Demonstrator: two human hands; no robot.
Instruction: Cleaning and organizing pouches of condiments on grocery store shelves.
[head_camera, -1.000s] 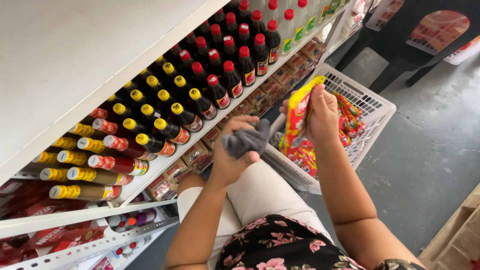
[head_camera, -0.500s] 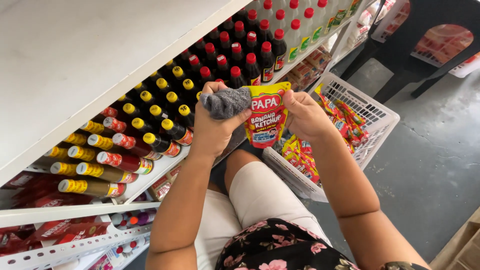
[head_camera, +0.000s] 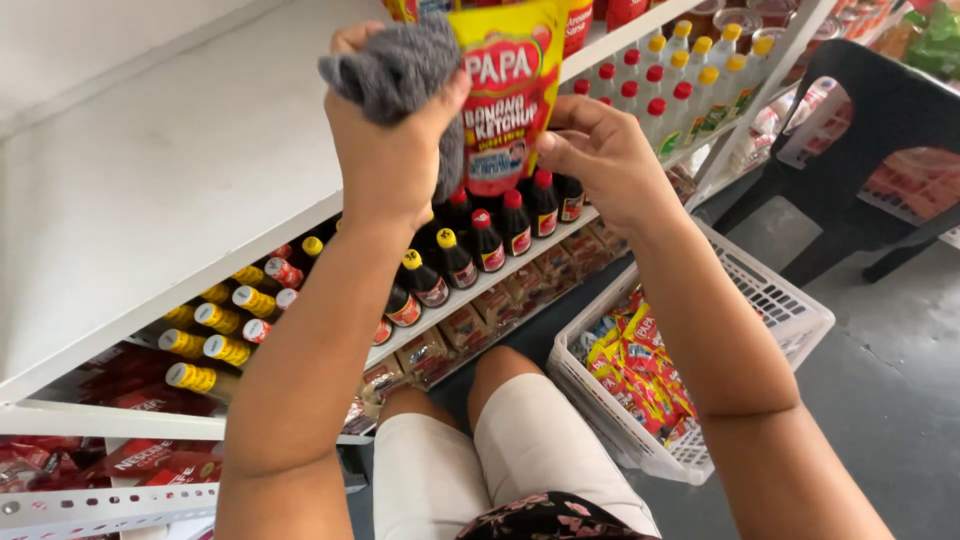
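My left hand grips a crumpled grey cloth and presses it against the left side of a yellow and red sauce pouch. My right hand holds that pouch by its lower right edge, up at the level of the white shelf board. Behind the pouch stand rows of dark sauce bottles with red and yellow caps.
A white plastic basket on the grey floor at my right holds several more red and yellow pouches. Yellow-capped bottles lie on the lower left shelf. A dark chair stands at the far right. My knees are below.
Both hands have risen with the pouch, from beside the basket to the upper shelf level. The left hand with the cloth has come onto the pouch.
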